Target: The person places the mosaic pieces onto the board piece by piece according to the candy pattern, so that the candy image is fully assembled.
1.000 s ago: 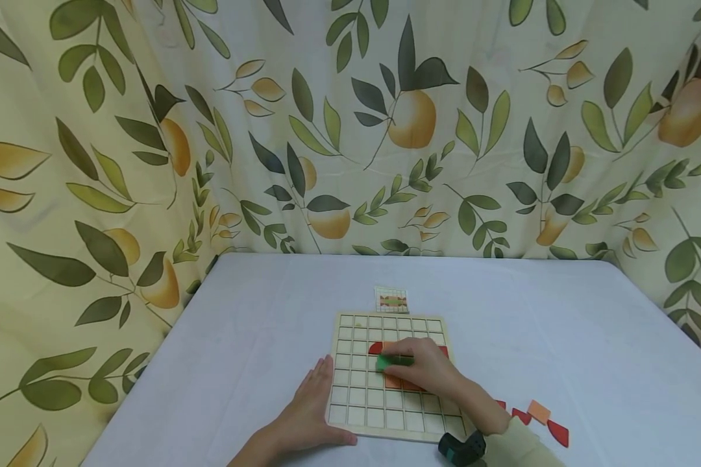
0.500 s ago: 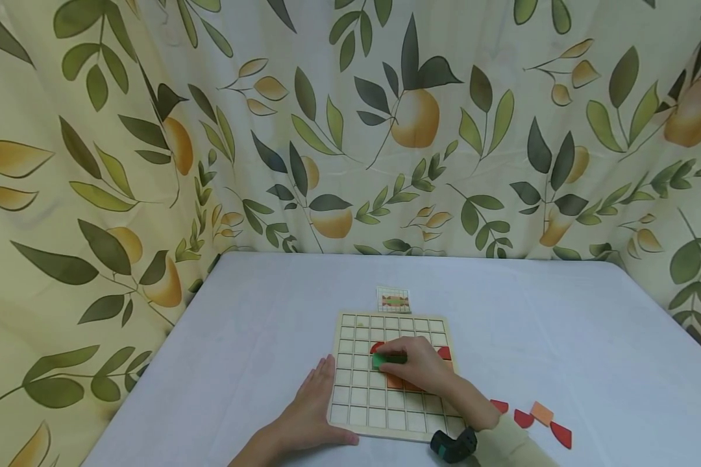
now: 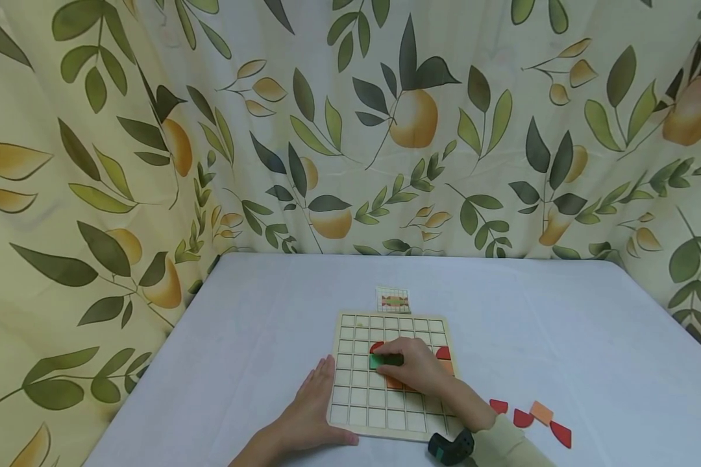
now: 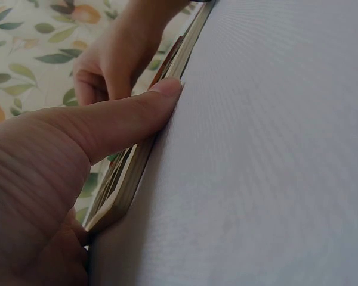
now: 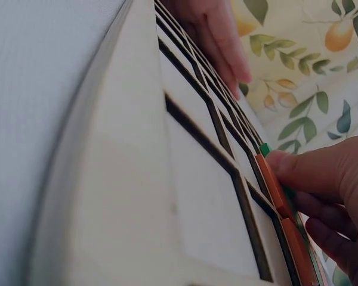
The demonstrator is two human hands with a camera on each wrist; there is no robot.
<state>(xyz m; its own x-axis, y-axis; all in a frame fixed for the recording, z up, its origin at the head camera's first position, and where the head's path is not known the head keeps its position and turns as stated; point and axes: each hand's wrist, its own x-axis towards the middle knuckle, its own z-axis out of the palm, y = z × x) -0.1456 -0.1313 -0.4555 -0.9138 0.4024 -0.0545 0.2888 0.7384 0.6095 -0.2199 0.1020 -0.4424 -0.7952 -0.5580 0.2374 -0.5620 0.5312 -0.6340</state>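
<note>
A pale wooden grid board (image 3: 365, 410) lies on the table. My left hand (image 3: 302, 410) rests at its near left corner, fingers straight along the left edge and thumb along the front edge, as the thumb (image 4: 128, 122) in the left wrist view shows. My right hand (image 3: 411, 368) pinches a green tile (image 3: 376, 361) between thumb and fingers, low over the grid. In the right wrist view, the green tile (image 5: 265, 149) sits just past the orange tiles (image 5: 273, 185). Red quarter-round tiles (image 3: 443, 353) and orange squares (image 3: 394, 383) lie in the grid, partly hidden by the right hand.
A small pattern card (image 3: 394, 300) lies behind the board. Loose tiles lie right of it: several red rounded pieces (image 3: 561, 434) and one orange square (image 3: 541, 412). A black band (image 3: 451, 447) sits on the right wrist. A printed curtain (image 3: 339, 130) hangs behind the table.
My right hand has moved slightly left with the green tile, uncovering more of the red and orange tiles at the grid's right side. The left hand has stayed in place.
</note>
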